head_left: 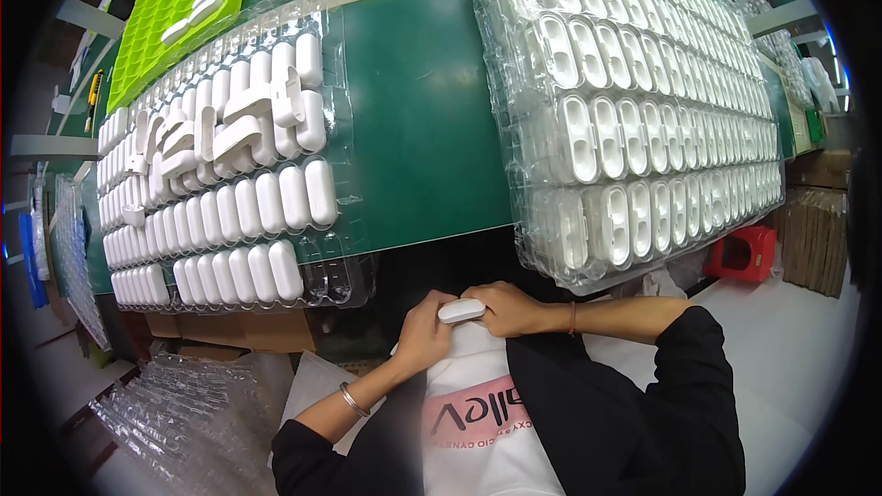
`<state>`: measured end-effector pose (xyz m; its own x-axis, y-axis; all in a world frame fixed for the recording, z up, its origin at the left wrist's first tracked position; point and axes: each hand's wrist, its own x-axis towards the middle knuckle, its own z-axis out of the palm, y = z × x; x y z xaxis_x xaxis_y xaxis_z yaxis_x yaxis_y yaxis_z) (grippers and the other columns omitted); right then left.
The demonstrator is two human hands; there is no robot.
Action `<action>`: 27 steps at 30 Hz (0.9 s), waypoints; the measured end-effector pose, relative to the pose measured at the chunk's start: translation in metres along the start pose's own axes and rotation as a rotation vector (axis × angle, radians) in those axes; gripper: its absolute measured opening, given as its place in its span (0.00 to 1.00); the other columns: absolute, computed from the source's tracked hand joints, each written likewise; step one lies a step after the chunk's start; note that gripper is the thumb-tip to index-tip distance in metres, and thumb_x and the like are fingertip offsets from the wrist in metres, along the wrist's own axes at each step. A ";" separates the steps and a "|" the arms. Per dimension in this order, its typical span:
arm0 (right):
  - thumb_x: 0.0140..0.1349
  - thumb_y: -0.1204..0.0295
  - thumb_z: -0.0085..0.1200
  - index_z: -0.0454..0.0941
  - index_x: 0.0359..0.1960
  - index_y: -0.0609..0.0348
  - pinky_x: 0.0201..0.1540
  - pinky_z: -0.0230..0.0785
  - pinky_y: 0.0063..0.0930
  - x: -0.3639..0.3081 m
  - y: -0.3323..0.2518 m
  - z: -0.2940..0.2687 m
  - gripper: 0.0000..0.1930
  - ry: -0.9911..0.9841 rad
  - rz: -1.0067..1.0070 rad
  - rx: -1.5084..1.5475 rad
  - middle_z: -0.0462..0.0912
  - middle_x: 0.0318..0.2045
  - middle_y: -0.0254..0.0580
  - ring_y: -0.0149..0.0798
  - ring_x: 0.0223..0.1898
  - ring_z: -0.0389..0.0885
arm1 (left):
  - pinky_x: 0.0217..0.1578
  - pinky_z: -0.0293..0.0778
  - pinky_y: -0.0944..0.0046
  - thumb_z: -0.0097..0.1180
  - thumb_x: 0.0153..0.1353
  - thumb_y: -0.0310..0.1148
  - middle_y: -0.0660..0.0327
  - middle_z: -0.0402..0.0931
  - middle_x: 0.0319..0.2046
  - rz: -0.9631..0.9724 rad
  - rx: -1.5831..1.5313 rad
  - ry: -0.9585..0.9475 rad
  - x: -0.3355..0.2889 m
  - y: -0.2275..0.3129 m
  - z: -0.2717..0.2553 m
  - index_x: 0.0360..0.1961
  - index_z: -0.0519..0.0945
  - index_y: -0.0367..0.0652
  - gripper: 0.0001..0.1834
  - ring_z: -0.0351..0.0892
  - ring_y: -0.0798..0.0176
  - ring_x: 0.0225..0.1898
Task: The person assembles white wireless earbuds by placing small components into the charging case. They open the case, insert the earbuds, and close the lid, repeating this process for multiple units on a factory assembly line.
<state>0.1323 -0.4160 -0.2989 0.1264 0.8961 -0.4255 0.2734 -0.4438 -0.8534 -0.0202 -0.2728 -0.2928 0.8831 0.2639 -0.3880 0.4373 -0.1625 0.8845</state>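
Note:
Close to my body, just below the table's front edge, both hands hold a small white oblong plastic case (461, 311). The fingers of my left hand (425, 333) close around its left end. My right hand (512, 310) grips the other end. Ahead on the left, a clear plastic tray (342, 287) carries rows of rounded white shells (267, 202). Loose white curved pieces (220, 136) lie jumbled on top of those shells. To the right, stacked clear trays (503, 119) hold rows of white oblong shells (634, 138) with their hollow sides up.
The green tabletop (418, 119) shows between the trays. At the far left lies a bright green tray (152, 23) with a few white pieces. A red stool (742, 253) and stacked cardboard (810, 241) stand at right; clear trays (188, 422) sit low at left.

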 end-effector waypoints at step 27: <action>0.77 0.52 0.39 0.73 0.56 0.63 0.35 0.76 0.23 -0.045 -0.099 -0.076 0.25 -0.211 0.026 0.897 0.81 0.36 0.39 0.27 0.32 0.80 | 0.48 0.78 0.64 0.58 0.67 0.25 0.52 0.80 0.47 -0.196 -0.664 -0.173 -0.016 0.120 -0.070 0.52 0.72 0.33 0.15 0.83 0.64 0.46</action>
<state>0.1723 -0.4115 -0.1724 -0.0789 0.9045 -0.4191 -0.5797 -0.3837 -0.7189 0.0057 -0.2302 -0.1624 0.8372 0.0651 -0.5429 0.4432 0.5008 0.7435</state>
